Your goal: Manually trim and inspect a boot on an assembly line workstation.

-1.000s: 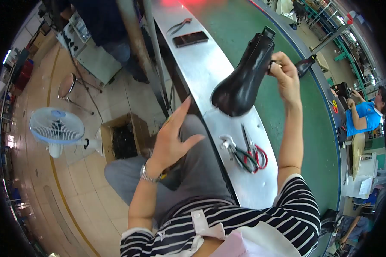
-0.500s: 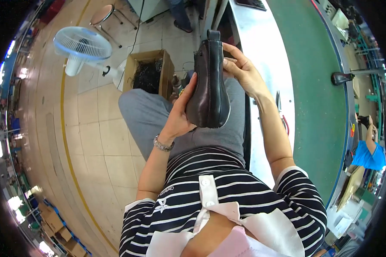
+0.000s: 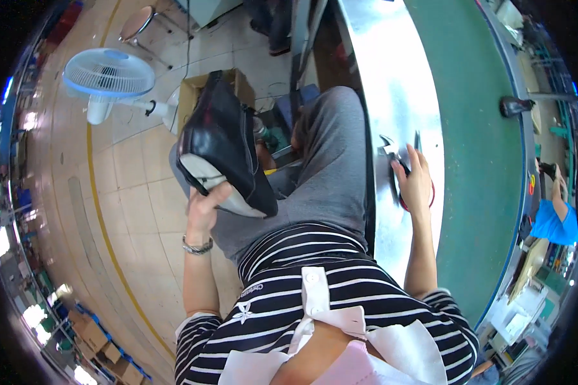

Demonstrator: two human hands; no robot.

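Left hand [image 3: 203, 209] pinches the black boot [image 3: 219, 138] left of centre; right hand [image 3: 417, 184], grip unclear, overlaps pliers [image 3: 388, 147] on the bench [image 3: 392, 70], right of centre. Slack one-handed pinching could drop the boot.

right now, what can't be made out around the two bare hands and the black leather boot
All in the head view:
Left hand: some fingers, hidden by the black leather boot.
Silver-headed metal pincers and red-handled shears: handles, partly covered by the right hand; whether it grips them is unclear.
Brown cardboard box: contents, blocked by the boot.
Person in dark trousers: upper body, cut off by the top edge.
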